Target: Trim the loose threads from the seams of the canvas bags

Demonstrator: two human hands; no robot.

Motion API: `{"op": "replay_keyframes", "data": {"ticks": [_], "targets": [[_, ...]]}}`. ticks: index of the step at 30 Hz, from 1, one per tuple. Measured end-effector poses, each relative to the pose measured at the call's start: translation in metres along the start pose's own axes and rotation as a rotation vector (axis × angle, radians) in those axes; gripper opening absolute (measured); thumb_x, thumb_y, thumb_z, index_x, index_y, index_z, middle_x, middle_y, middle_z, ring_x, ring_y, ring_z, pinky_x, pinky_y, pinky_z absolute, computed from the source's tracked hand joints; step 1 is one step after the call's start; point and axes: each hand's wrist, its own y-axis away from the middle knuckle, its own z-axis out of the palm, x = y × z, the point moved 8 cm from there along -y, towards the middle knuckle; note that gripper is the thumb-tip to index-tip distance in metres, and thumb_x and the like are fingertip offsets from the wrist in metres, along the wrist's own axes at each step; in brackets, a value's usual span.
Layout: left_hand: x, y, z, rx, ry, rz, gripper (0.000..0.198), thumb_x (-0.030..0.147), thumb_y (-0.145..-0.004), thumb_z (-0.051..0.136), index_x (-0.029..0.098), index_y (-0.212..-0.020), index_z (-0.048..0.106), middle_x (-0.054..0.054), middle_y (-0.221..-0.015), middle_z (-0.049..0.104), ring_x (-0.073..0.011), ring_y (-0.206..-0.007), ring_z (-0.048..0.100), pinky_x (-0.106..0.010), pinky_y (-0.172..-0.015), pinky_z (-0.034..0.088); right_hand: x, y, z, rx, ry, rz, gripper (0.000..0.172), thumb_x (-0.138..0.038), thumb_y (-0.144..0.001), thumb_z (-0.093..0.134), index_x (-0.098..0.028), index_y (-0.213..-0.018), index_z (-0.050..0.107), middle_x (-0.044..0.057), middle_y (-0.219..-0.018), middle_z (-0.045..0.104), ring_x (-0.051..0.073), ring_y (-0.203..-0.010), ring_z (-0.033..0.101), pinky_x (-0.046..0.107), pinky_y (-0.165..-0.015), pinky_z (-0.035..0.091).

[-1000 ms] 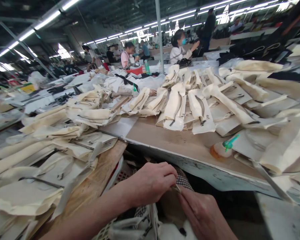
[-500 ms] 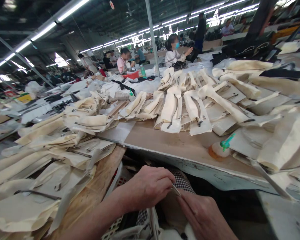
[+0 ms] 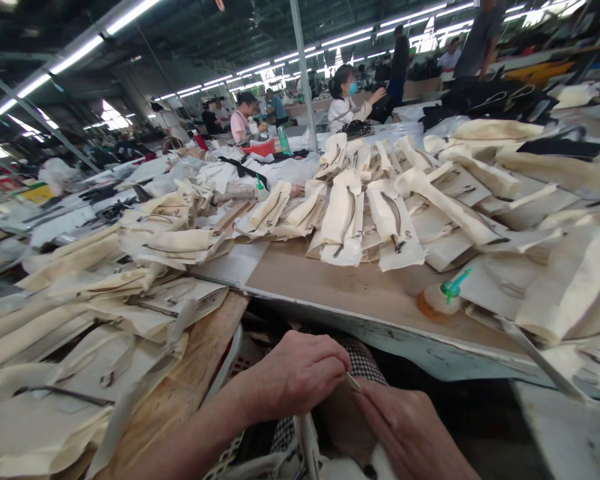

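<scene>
Low in the picture, over my lap, my left hand (image 3: 300,370) is closed, its fingers pinching the upper edge of a cream fabric piece (image 3: 347,423). My right hand (image 3: 405,423) grips the same edge just to the right, thumb and fingers pressed together. A pale folded strip of that edge shows between the two hands. The lower part of the piece hangs towards me and runs out of view at the bottom. Black-and-white checked cloth (image 3: 363,355) shows on my lap behind the hands.
Cream fabric pieces with dark zippers (image 3: 343,220) lie across the table (image 3: 300,273). More are heaped on a wooden board (image 3: 213,333) at left. A drink cup with a green straw (image 3: 440,300) stands near the table edge. A white basket (image 3: 230,360) sits below. Several people work farther back.
Both hands keep their grip on the fabric edge and have hardly moved. The view has shifted slightly. At the back right, a standing person in dark clothes has moved.
</scene>
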Motion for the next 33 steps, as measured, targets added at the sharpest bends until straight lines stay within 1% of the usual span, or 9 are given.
{"op": "replay_keyframes", "data": {"ticks": [3,10,15,18,23,26,28,31,33], "targets": [[0.0,0.0,-0.001,0.018,0.01,-0.004,0.018,0.009,-0.094,0.042,0.015,-0.086,0.058,-0.004,-0.091,0.069,-0.012,-0.075,0.062,-0.021,-0.067,0.049,0.001,0.0,0.0,0.013,0.003,-0.014,0.034,-0.029,-0.103,0.028,-0.023,-0.091,0.059,-0.002,-0.072,0.064,0.013,-0.059,0.062,0.022,-0.057,0.042],[-0.001,-0.003,0.004,-0.075,0.013,-0.033,0.021,0.01,-0.095,0.039,0.014,-0.092,0.059,-0.005,-0.097,0.068,-0.0135,-0.078,0.062,-0.022,-0.071,0.051,0.008,-0.006,-0.003,-0.046,0.056,0.055,0.036,-0.03,-0.104,0.028,-0.023,-0.084,0.056,-0.003,-0.068,0.06,0.013,-0.057,0.058,0.024,-0.054,0.035],[-0.004,-0.006,0.005,-0.024,-0.02,-0.022,0.022,0.008,-0.094,0.038,0.014,-0.092,0.059,-0.006,-0.096,0.068,-0.0129,-0.077,0.063,-0.021,-0.07,0.05,0.014,-0.012,-0.008,-0.075,0.085,0.107,0.04,-0.034,-0.104,0.027,-0.022,-0.076,0.054,-0.003,-0.065,0.056,0.014,-0.058,0.057,0.024,-0.056,0.035],[-0.009,-0.008,0.007,0.015,-0.013,-0.026,0.02,0.006,-0.092,0.039,0.014,-0.09,0.057,-0.006,-0.091,0.068,-0.0133,-0.078,0.063,-0.021,-0.07,0.05,0.016,-0.017,-0.011,-0.085,0.098,0.109,0.039,-0.033,-0.104,0.029,-0.022,-0.074,0.051,-0.004,-0.065,0.053,0.013,-0.059,0.054,0.024,-0.057,0.034],[-0.016,-0.01,0.008,0.017,0.057,-0.107,0.014,0.006,-0.088,0.045,0.016,-0.083,0.054,-0.003,-0.087,0.067,-0.0127,-0.077,0.063,-0.02,-0.067,0.047,0.015,-0.018,-0.013,-0.092,0.093,0.08,0.037,-0.031,-0.104,0.03,-0.022,-0.072,0.047,-0.006,-0.063,0.048,0.011,-0.057,0.049,0.024,-0.056,0.031],[-0.019,-0.009,0.008,0.004,0.117,-0.172,0.012,0.006,-0.085,0.048,0.017,-0.081,0.052,-0.002,-0.087,0.067,-0.0122,-0.076,0.063,-0.02,-0.066,0.045,0.01,-0.017,-0.015,-0.082,0.095,0.065,0.037,-0.03,-0.104,0.031,-0.021,-0.072,0.049,-0.006,-0.063,0.051,0.011,-0.056,0.05,0.025,-0.055,0.03],[-0.019,-0.008,0.008,-0.004,0.153,-0.211,0.012,0.006,-0.083,0.049,0.018,-0.08,0.052,-0.001,-0.086,0.067,-0.012,-0.075,0.063,-0.02,-0.065,0.044,0.004,-0.017,-0.016,-0.077,0.118,0.056,0.036,-0.029,-0.103,0.034,-0.021,-0.074,0.052,-0.005,-0.064,0.057,0.012,-0.056,0.054,0.026,-0.054,0.03],[-0.017,-0.005,0.01,-0.002,0.175,-0.243,0.012,0.006,-0.079,0.051,0.018,-0.079,0.051,0.0,-0.083,0.066,-0.0115,-0.072,0.062,-0.02,-0.063,0.041,-0.001,-0.018,-0.015,-0.073,0.119,0.059,0.024,-0.026,-0.1,0.044,-0.021,-0.082,0.06,-0.002,-0.073,0.067,0.016,-0.065,0.063,0.026,-0.057,0.033],[-0.018,-0.003,0.01,0.005,0.182,-0.286,0.012,0.006,-0.078,0.053,0.018,-0.078,0.05,0.002,-0.08,0.064,-0.0109,-0.069,0.06,-0.02,-0.06,0.039,-0.003,-0.02,-0.014,-0.048,0.087,0.061,0.019,-0.024,-0.098,0.048,-0.021,-0.086,0.062,-0.002,-0.077,0.07,0.016,-0.069,0.066,0.025,-0.059,0.034]]}}
